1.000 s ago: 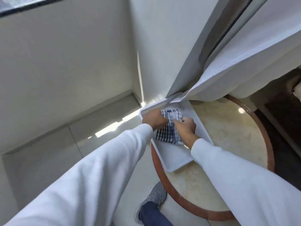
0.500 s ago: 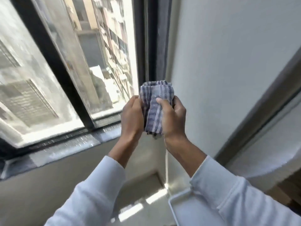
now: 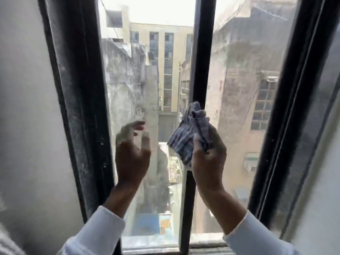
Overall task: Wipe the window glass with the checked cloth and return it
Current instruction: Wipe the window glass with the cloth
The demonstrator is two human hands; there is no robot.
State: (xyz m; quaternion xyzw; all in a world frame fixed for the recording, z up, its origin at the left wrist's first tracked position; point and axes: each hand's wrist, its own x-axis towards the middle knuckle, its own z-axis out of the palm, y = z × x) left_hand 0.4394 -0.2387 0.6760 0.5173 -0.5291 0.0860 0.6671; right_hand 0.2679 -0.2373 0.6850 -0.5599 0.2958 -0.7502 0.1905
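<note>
The blue and white checked cloth [image 3: 189, 137] is bunched up in my right hand [image 3: 208, 162], raised in front of the window glass [image 3: 239, 89] just right of the black centre bar. My left hand [image 3: 131, 153] hovers beside it at the same height, fingers spread and curled, holding nothing, a short gap away from the cloth. The glass is dusty and streaked, with buildings showing through it. Whether the cloth touches the glass I cannot tell.
A thick black window frame [image 3: 79, 107] stands at the left and another black frame post [image 3: 287, 107] at the right. A narrow black centre bar [image 3: 200, 61] splits the two panes. Grey wall lies at the far left, the sill [image 3: 202, 243] at the bottom.
Both hands lifted the cloth from the white tray up to the window. My left hand has let go; only my right hand holds the cloth. The view swung up to face the glass.
</note>
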